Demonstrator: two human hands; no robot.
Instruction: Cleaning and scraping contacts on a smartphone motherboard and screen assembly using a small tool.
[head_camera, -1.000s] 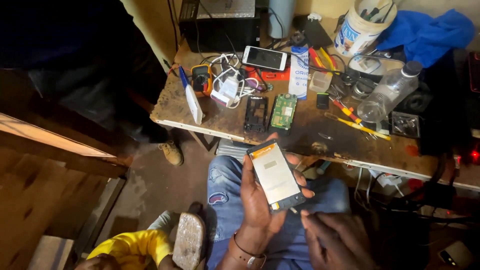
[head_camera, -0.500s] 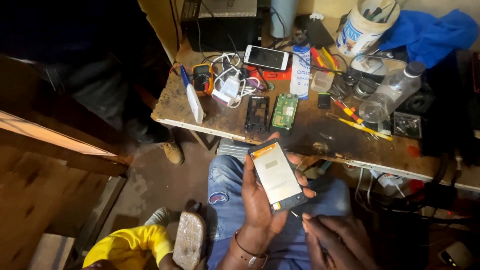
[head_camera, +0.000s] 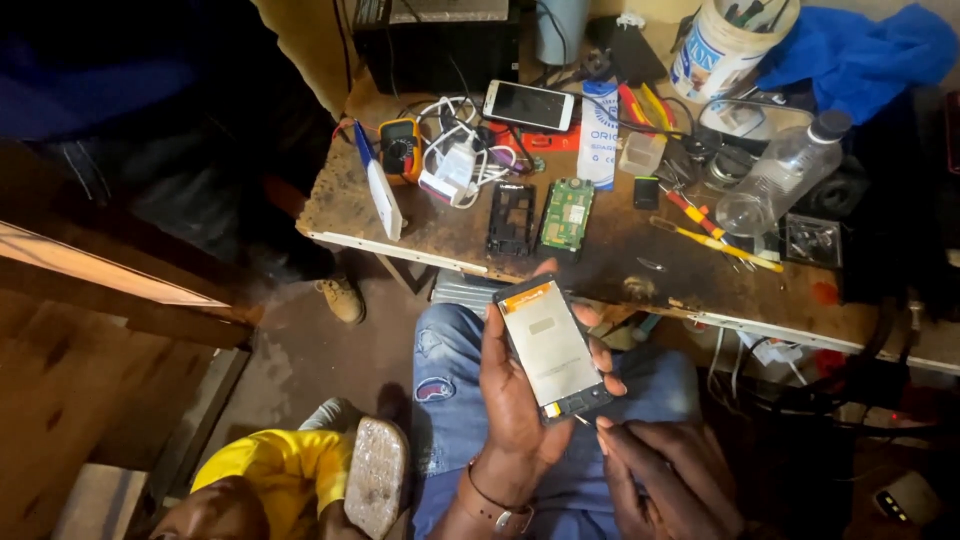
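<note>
Head view, looking down past the lap to a cluttered bench. The left hand (head_camera: 515, 395) cradles a phone display assembly (head_camera: 551, 345) from beneath, its back face up, fingers wrapped round both long edges in a firm but partly open clasp, thumb on the near-left edge. The right hand (head_camera: 665, 480) sits just below and to the right, fingers pinched shut on a thin pointed tool (head_camera: 583, 421) whose tip touches, or nearly touches, the assembly's lower corner; the kind of tool is too small to tell. The assembly hangs over the denim-clad knees (head_camera: 450, 400), unsupported by any surface.

Beyond the hands, on the wooden workbench (head_camera: 620, 250), lie a bare black phone frame (head_camera: 511, 218) and, just beside it, a green circuit board (head_camera: 567, 214). Farther off are a white smartphone (head_camera: 528, 104), a yellow multimeter (head_camera: 402, 146), a clear plastic bottle (head_camera: 780, 175) to the far right, and red- and yellow-handled screwdrivers (head_camera: 715, 232) between bottle and board. A second person in a yellow top (head_camera: 275, 470) crouches to the lower left of the hands.

Risks, as judged: a slip of the point could scratch or tear a flex ribbon; too much leverage could crack the glass; held over the lap, the assembly could drop to the floor; dim light makes placing the tip uncertain.
</note>
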